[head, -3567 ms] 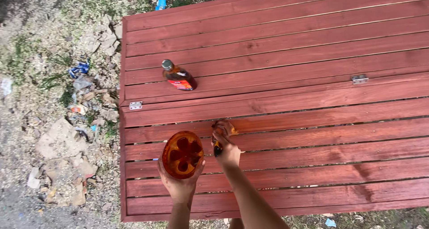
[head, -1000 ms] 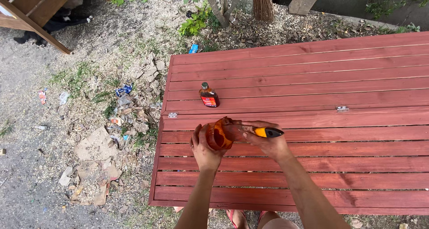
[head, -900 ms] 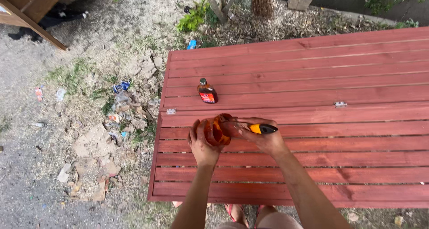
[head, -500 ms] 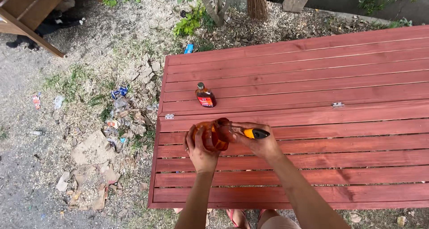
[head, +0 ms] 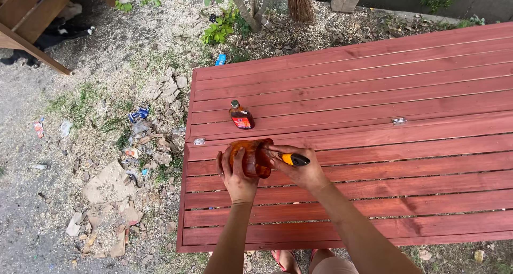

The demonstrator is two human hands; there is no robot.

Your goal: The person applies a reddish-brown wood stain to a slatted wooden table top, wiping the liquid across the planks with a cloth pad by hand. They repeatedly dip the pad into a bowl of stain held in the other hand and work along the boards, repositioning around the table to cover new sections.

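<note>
My left hand (head: pixel 233 175) grips an orange-brown plastic container (head: pixel 253 157), tipped on its side above the red slatted wooden table (head: pixel 374 92). My right hand (head: pixel 299 170) holds a brush with a yellow and black handle (head: pixel 294 159), its head pushed against the container's mouth and hidden there. A small dark bottle with a red label (head: pixel 241 116) stands upright on the table just beyond my hands.
Two metal hinges (head: pixel 398 121) (head: pixel 199 142) sit on the table's middle seam. Left of the table lie rubble, litter and torn cardboard (head: pixel 109 183) on gravel. A wooden frame (head: pixel 32 17) is at the top left, a tree trunk and broom (head: pixel 299 1) beyond the table. My feet (head: pixel 288 260) show below the edge.
The container went from upright with its opening towards me to tipped sideways, and the brush now reaches into it. The view has pulled back and drifted; the bottle has not moved.
</note>
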